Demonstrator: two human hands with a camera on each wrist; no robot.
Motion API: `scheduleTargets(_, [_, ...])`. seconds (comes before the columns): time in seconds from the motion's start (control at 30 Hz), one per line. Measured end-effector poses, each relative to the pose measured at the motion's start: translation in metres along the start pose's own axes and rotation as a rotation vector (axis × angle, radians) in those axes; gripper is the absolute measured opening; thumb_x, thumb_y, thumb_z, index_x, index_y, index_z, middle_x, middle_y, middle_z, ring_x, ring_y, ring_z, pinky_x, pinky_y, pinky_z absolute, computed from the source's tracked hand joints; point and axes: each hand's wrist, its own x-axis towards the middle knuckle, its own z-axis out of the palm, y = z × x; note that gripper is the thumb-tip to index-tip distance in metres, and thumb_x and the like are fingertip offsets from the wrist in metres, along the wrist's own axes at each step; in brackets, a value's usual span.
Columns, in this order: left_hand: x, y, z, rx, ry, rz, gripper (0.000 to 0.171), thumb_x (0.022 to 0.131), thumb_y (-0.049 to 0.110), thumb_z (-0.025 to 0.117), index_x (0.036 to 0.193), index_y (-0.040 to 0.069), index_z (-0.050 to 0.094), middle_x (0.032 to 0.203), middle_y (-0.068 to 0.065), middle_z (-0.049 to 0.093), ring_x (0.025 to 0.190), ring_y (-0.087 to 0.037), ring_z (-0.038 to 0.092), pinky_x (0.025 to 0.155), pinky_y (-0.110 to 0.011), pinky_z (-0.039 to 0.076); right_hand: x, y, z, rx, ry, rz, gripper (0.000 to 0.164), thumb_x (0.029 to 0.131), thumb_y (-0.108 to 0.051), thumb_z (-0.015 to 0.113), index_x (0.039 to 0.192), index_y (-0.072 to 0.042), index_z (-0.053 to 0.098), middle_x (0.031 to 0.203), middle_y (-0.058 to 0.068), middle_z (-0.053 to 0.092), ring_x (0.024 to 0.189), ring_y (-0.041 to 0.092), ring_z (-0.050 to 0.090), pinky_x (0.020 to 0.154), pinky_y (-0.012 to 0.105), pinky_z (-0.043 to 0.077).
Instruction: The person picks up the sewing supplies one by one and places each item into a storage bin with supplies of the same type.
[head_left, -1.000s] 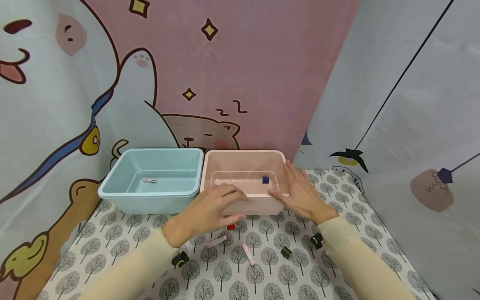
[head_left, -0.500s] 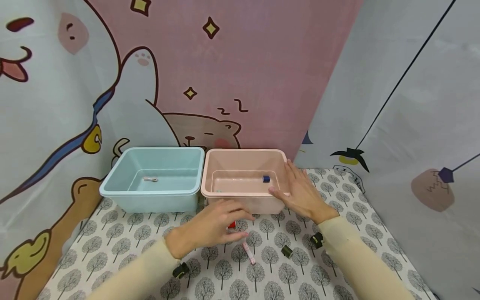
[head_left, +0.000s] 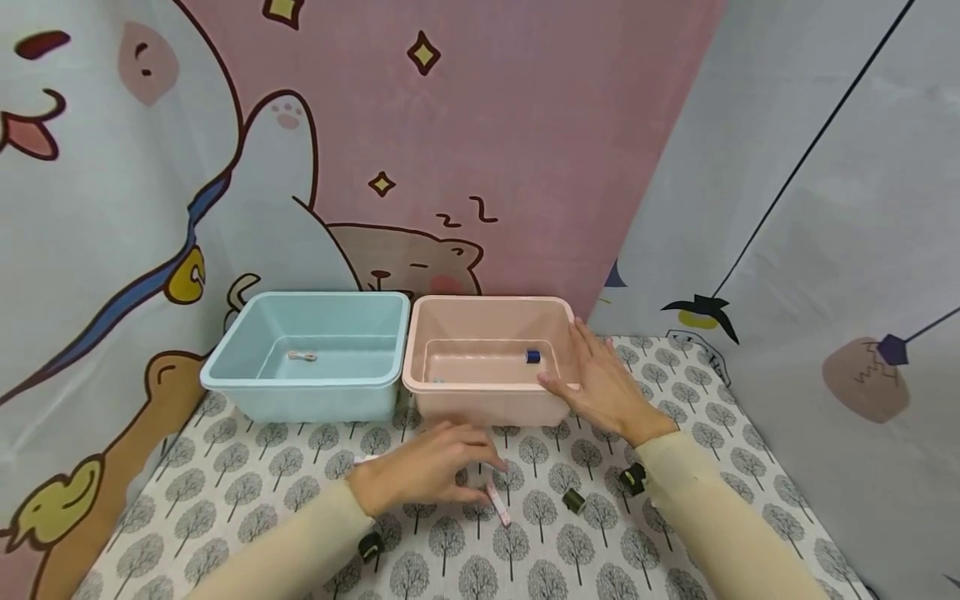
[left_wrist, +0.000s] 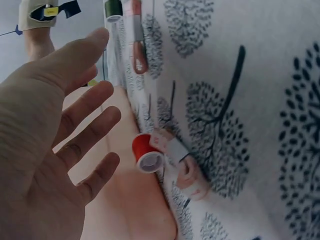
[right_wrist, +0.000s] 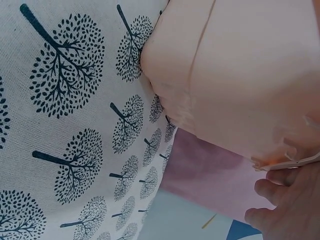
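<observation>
My left hand (head_left: 438,462) hovers over the table in front of the pink bin (head_left: 487,404), fingers spread and slightly bent, holding nothing. Close to its fingertips in the left wrist view are a red thread spool (left_wrist: 146,150) and a pale pink floss skein (left_wrist: 181,171). Another pink skein (head_left: 498,504) lies just right of that hand in the head view. My right hand (head_left: 603,387) rests on the pink bin's right front corner, fingers extended along the side and thumb over the rim. The left hand hides the red spool in the head view.
A green thread spool (head_left: 573,501) lies on the tree-print cloth. Inside the pink bin are a blue spool (head_left: 532,357) and a small light-blue item (head_left: 438,381). The light-blue bin (head_left: 300,404) beside it contains a pale skein (head_left: 302,356). A patterned curtain (head_left: 525,150) hangs behind.
My left hand has moved from the pink bin's front rim down toward the table. One skein that lay in front is now covered by that hand or displaced. The right hand stays put.
</observation>
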Motion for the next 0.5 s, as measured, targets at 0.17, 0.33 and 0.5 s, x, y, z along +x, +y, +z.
scheduleTargets(0.17, [0.009,-0.003,0.011,-0.039,-0.043,-0.026,0.05,0.098,0.054,0.09,0.144,0.037,0.08,0.152,0.013,0.076,0.152,-0.016,0.066,0.134,-0.052,0.052,-0.001,0.001,0.0,0.011,0.001,0.007,0.115,0.112,-0.079,0.051,0.186,0.0,0.012,0.197,0.022,0.008,0.182,0.05,0.018,0.149,0.071,0.013])
scheduleTargets(0.33, [0.013,-0.004,0.02,-0.039,-0.048,-0.027,0.046,0.098,0.055,0.09,0.141,0.041,0.081,0.147,0.016,0.078,0.155,-0.016,0.063,0.141,-0.056,0.043,-0.001,0.001,-0.001,0.027,0.007,0.015,0.114,0.112,-0.079,0.052,0.186,-0.001,0.013,0.197,0.021,0.009,0.18,0.053,0.021,0.148,0.073,0.017])
scheduleTargets(0.5, [0.013,-0.005,0.024,-0.044,-0.042,-0.027,0.041,0.098,0.052,0.091,0.137,0.044,0.083,0.141,0.021,0.079,0.15,-0.012,0.065,0.139,-0.055,0.044,-0.001,0.0,-0.001,0.034,-0.008,0.017,0.114,0.112,-0.08,0.051,0.186,-0.003,0.012,0.197,0.02,0.007,0.18,0.054,0.02,0.147,0.074,0.017])
